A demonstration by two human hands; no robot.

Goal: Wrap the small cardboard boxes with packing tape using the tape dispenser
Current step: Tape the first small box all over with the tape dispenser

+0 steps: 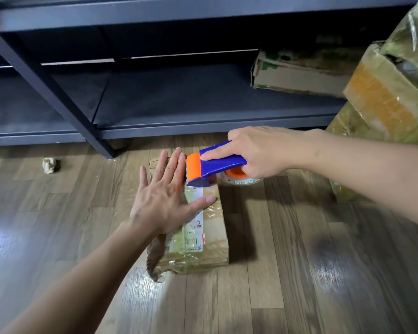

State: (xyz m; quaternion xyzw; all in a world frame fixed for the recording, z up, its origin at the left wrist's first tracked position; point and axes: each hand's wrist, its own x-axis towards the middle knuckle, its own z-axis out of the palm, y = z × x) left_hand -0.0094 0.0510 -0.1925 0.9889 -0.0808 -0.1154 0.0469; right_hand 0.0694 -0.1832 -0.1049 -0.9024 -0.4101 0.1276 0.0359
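A small cardboard box (210, 242), wrinkled with shiny tape and a paper label, lies on the wooden floor at the centre. My left hand (164, 198) lies flat on its top with fingers spread and straight. My right hand (261, 153) grips a blue and orange tape dispenser (210, 167), index finger stretched along the top. The dispenser's orange blade end meets the far part of the box top, right beside my left fingers. A tape roll (239, 178) sits under the dispenser, partly hidden by my right hand.
A dark metal shelf rack (155, 112) stands just behind the box, one post reaching the floor at the left. Large taped cartons (381, 97) are stacked at the right. A worn carton (297, 73) sits on the low shelf. A crumpled paper ball (50, 165) lies at the left.
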